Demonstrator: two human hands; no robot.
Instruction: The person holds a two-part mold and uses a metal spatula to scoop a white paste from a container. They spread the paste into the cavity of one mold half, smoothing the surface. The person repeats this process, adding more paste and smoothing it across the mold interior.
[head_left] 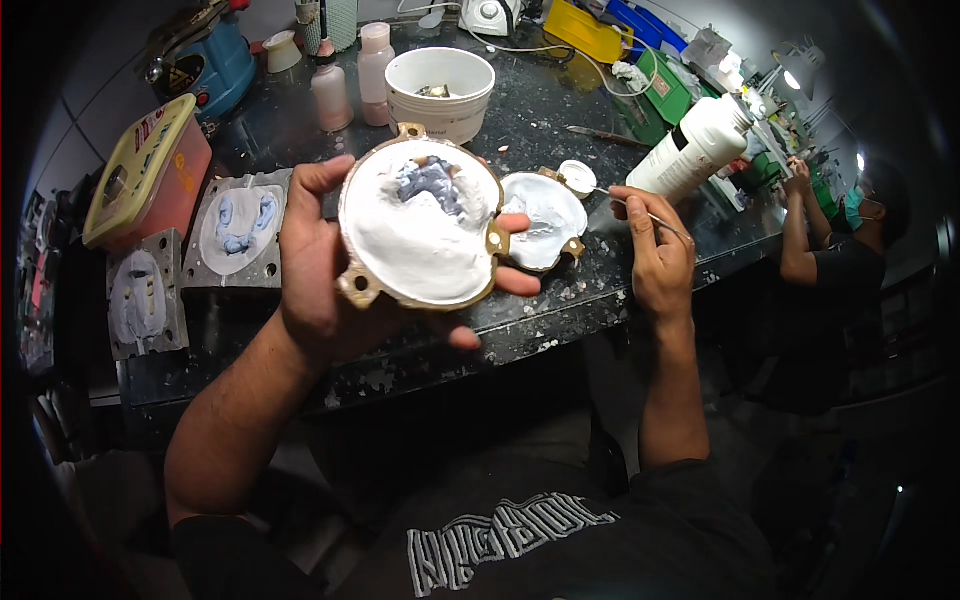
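Note:
My left hand (312, 260) holds up one half of a metal denture flask (420, 265), its fingers wrapped beneath and around the rim. White plaster fills this half, with a grey-blue, arch-shaped area near the far side. Another flask half (545, 225), also filled with pale plaster, lies behind it on the bench. In my right hand (662, 265) a thin metal instrument (672, 226) is pinched between thumb and fingers. Its tip points left, at or near a small white round cup (577, 175); whether it touches the cup I cannot tell.
Plaster moulds (236, 230) in metal frames stand left, beside a pink box with a yellow lid (150, 170). Behind are a white tub (440, 100), pinkish bottles (375, 75) and a knife-like tool (605, 135). A white bottle (690, 150) leans right; a masked person (845, 250) works beyond.

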